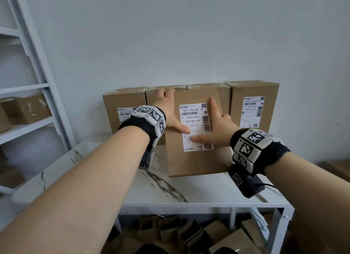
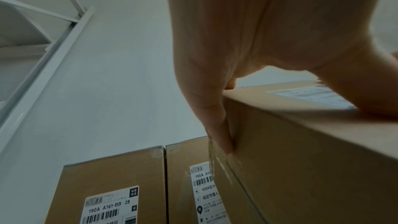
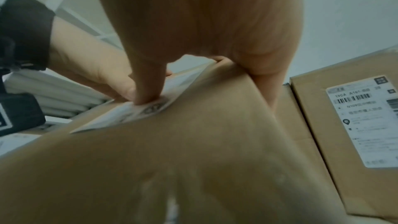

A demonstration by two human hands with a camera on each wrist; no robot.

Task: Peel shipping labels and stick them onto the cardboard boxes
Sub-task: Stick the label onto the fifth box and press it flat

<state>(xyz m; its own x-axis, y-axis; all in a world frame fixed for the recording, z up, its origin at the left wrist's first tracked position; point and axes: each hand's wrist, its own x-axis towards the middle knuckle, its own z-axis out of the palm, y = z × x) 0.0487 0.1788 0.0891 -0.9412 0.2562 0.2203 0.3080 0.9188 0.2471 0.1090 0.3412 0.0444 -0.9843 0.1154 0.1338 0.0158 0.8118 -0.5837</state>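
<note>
Matte brown cardboard box [image 1: 197,159] tilted on marbled white worktop [image 1: 155,193], left hand [image 1: 166,110] grip curled round its top corner, right hand [image 1: 216,129] splayed flat, thumb pressing smooth white shipping label [image 1: 195,127], pale wall [image 1: 170,36]

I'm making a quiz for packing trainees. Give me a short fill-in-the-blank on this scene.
1. Both thumbs press the shipping label onto the front ____.
2. The left hand grips the box's upper left ____.
3. The box rests on a ____-patterned table.

Missing words: box; corner; marble
</note>
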